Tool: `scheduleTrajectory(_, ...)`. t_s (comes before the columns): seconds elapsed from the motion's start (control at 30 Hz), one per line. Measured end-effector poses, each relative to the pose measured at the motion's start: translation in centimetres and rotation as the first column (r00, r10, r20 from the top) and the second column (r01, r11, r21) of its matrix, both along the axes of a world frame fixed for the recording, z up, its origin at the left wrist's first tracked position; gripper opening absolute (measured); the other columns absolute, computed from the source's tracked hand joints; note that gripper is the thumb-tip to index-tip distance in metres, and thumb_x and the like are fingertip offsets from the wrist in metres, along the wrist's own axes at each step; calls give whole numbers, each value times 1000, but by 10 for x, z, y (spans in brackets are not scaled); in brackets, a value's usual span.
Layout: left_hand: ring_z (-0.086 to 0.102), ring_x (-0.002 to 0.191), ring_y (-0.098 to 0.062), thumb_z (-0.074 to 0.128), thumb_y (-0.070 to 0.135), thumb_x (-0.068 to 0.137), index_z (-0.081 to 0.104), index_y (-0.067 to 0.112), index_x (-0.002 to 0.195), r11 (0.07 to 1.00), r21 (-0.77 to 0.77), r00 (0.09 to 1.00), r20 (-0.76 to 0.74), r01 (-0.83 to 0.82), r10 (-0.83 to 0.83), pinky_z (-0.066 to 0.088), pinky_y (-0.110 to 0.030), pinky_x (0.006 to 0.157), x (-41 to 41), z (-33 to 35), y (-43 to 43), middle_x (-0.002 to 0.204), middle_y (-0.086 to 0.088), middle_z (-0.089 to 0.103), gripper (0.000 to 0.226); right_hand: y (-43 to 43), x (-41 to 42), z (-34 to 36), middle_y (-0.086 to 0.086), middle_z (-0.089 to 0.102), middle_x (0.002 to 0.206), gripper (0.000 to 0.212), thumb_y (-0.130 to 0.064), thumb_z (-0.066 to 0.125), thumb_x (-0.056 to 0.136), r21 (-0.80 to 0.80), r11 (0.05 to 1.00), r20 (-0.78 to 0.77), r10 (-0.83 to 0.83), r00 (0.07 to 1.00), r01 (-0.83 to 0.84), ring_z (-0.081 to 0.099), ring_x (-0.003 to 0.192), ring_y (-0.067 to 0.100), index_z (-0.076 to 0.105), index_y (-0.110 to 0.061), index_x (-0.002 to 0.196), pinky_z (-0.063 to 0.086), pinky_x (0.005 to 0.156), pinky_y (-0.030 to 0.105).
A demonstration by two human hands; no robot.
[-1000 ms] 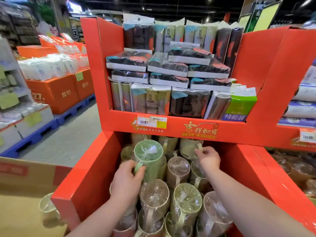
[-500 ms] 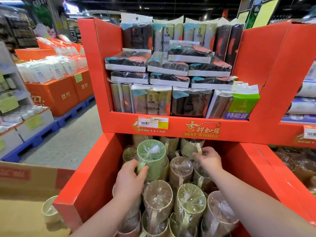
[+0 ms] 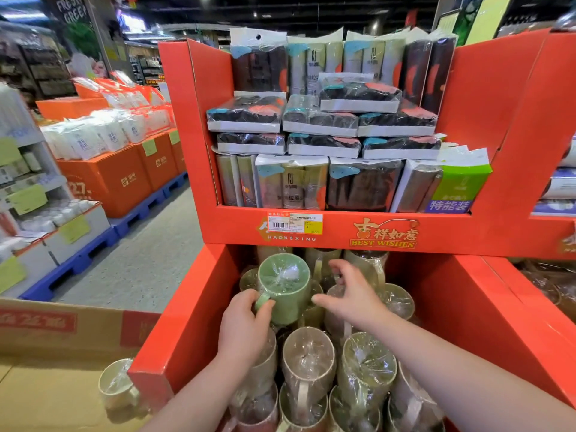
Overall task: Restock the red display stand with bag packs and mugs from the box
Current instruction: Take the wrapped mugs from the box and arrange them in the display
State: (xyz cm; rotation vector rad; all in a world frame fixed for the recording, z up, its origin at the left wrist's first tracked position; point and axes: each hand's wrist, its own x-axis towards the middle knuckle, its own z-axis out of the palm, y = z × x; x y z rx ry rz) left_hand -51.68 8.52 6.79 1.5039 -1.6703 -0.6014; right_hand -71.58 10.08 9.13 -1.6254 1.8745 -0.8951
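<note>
Green mug (image 3: 285, 291) handle half-hidden in left hand (image 3: 244, 325)

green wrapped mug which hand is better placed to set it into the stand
Left: the left hand grips the green plastic-wrapped mug by its handle; the right hand is open beside it.

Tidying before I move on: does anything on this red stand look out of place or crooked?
The bright green and purple pack at the right end of the red cardboard stand's upper shelf doesn't match the grey and black bag packs beside it. Nothing looks spilled or damaged.
</note>
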Motion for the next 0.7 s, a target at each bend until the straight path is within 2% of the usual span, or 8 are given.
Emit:
scheduleTrajectory(0.1, 43, 61, -9, 58, 23, 90, 55, 5, 76, 999, 14, 998, 42, 43, -43, 24, -22, 51, 0, 0, -4, 68, 2, 49, 23, -8, 17, -4, -1, 33, 150, 101, -38, 80, 71, 90, 993, 91, 63, 994, -71, 37, 135, 19, 18, -24, 149, 34, 112, 39)
scheduleTrajectory(0.23, 52, 71, -16, 59, 25, 89, 59, 7, 84, 996, 69, 997, 58, 53, -57, 30, -21, 54, 3, -3, -9, 78, -2, 58, 18, -13, 26, -7, 1, 42, 145, 91, -32, 79, 74, 96, 993, 98, 62, 993, -72, 41, 133, 18, 26, -21, 147, 37, 110, 35)
scheduleTrajectory(0.3, 56, 85, -17, 62, 27, 86, 62, 14, 97, 993, 108, 997, 46, 50, -56, 38, -24, 65, 7, -7, -12, 92, 1, 61, 17, -16, 28, -6, 0, 45, 142, 86, -32, 79, 74, 76, 995, 91, 50, 995, -57, 43, 131, 17, 30, -20, 145, 38, 106, 31)
scheduleTrajectory(0.4, 57, 100, -20, 63, 30, 85, 58, 18, 115, 988, 156, 996, 80, 20, -33, 44, -31, 82, 14, -15, -13, 110, 2, 59, 33, -20, 30, -8, -1, 48, 139, 84, -36, 78, 74, 73, 996, 85, 36, 996, -43, 45, 129, 16, 33, -21, 143, 40, 104, 32)
scheduleTrajectory(0.47, 57, 97, -20, 62, 28, 86, 60, 16, 107, 987, 159, 996, 85, 4, -18, 43, -31, 78, 16, -16, -10, 105, 1, 60, 24, -22, 34, -10, -3, 51, 136, 83, -36, 79, 72, 80, 996, 90, 42, 995, -49, 47, 127, 16, 35, -23, 141, 42, 104, 33)
scheduleTrajectory(0.53, 56, 87, -20, 61, 22, 87, 59, 16, 90, 993, 121, 998, 64, -13, 5, 38, -29, 69, 19, -16, -7, 89, 4, 59, 7, -22, 37, -13, -5, 52, 135, 84, -35, 80, 70, 83, 995, 120, 51, 991, -61, 49, 126, 14, 36, -24, 141, 44, 104, 37)
scheduleTrajectory(0.6, 52, 78, -18, 61, 20, 87, 55, 17, 81, 994, 103, 998, 58, -25, 19, 34, -29, 65, 21, -17, -5, 78, 8, 54, 8, -23, 38, -15, -4, 52, 137, 86, -36, 80, 70, 97, 992, 141, 67, 988, -81, 51, 124, 15, 36, -25, 142, 45, 104, 40)
scheduleTrajectory(0.7, 53, 80, -20, 60, 22, 87, 56, 15, 83, 990, 140, 995, 98, -12, -2, 36, -30, 66, 22, -23, -6, 82, 4, 57, 9, -24, 39, -15, -3, 49, 140, 86, -34, 78, 73, 139, 983, 131, 104, 986, -122, 50, 125, 16, 32, -23, 146, 43, 105, 38)
